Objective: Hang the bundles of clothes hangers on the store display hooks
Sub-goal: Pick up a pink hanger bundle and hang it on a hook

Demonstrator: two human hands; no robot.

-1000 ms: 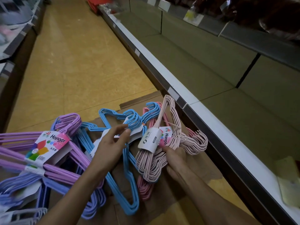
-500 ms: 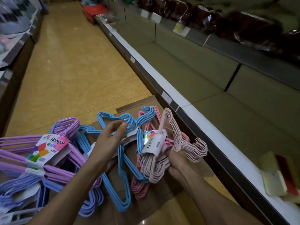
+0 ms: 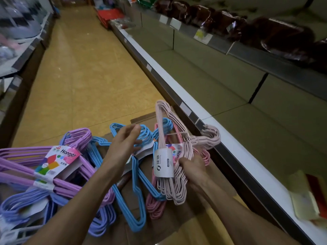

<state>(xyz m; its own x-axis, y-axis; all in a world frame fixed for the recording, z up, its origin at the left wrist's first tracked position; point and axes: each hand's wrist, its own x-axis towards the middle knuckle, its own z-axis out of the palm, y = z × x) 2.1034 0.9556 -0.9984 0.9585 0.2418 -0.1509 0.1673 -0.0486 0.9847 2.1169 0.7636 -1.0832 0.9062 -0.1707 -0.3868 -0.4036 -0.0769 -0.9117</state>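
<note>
As the view tips up, the pale pink bundle (image 3: 169, 156) has risen off the cardboard (image 3: 177, 223), gripped low in the right hand (image 3: 192, 167). Left hand (image 3: 123, 145) has lifted off the blue bundle (image 3: 138, 183), fingers loosely spread, holding nothing. Judged: pickup done, hanging next. No display hooks in sight; the shelf (image 3: 221, 138) hides whatever lies below it. Purple bundles (image 3: 58, 181) cut off at left.
</note>
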